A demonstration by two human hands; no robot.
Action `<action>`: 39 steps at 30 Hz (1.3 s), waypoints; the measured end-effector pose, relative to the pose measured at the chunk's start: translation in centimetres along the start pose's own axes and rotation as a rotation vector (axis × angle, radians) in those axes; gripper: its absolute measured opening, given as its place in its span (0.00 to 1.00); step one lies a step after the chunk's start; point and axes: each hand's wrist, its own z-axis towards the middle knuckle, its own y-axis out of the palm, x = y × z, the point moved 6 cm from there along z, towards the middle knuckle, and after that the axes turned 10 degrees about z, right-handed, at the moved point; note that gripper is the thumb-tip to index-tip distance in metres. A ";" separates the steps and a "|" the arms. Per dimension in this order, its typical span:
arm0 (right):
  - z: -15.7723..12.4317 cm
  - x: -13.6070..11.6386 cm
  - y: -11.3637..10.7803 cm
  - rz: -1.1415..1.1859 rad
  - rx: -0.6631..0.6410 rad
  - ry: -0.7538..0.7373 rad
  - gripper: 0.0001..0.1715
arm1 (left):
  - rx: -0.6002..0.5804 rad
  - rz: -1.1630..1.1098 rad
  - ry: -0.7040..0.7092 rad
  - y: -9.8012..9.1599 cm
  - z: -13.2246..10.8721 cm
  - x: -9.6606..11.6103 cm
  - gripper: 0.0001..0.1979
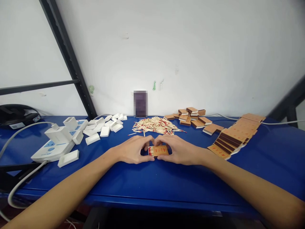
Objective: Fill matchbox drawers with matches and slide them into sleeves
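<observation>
Between my two hands, low over the blue table [157, 184], is a matchbox [161, 150] with an orange-brown sleeve. Its white tray juts out at the left end, and red-tipped matches [151, 150] show in it. My left hand [134, 149] grips the tray end, thumb in front and fingers behind. My right hand [182, 149] pinches the sleeve the same way. Just beyond the hands lies a heap of loose matches [157, 124].
White empty trays [105, 131] are scattered at the left, beside a power strip [54, 148] with plugged-in chargers and cables. Several matchboxes [190, 117] are piled at the back right. Flattened orange-brown sleeves [234, 132] lie stacked farther right. A dark blurred panel [140, 104] leans on the wall.
</observation>
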 end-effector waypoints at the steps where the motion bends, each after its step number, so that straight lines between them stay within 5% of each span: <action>1: 0.0 -0.1 0.2 0.004 -0.002 -0.014 0.16 | 0.013 -0.044 -0.008 0.1 0.0 0.0 0.20; 4: -0.1 -0.7 0.9 -0.014 -0.038 -0.076 0.20 | 0.025 -0.188 -0.031 0.5 0.2 -0.2 0.25; 8: -0.3 -1.7 1.5 -0.064 -0.134 -0.118 0.13 | 0.033 -0.316 -0.049 1.0 0.4 -1.1 0.29; 13: -0.2 -2.0 1.6 -0.101 -0.160 -0.126 0.11 | 0.043 -0.306 -0.026 1.0 0.5 -1.3 0.32; 20: 0.1 -2.3 1.4 -0.389 -0.099 -0.073 0.09 | 0.197 -0.168 0.043 -0.6 0.2 -1.3 0.14; 25: -4.0 -2.9 -3.0 -0.744 0.123 0.121 0.09 | 0.307 0.058 -0.052 -1.3 0.3 -1.8 0.10; 30: -10.9 -2.4 -7.4 -1.148 0.349 0.226 0.12 | 0.260 0.144 -0.044 -0.4 0.9 -1.3 0.08; 39: -12.2 0.3 -5.0 -1.297 0.245 0.196 0.11 | 0.126 0.118 -0.028 0.2 0.7 -0.4 0.09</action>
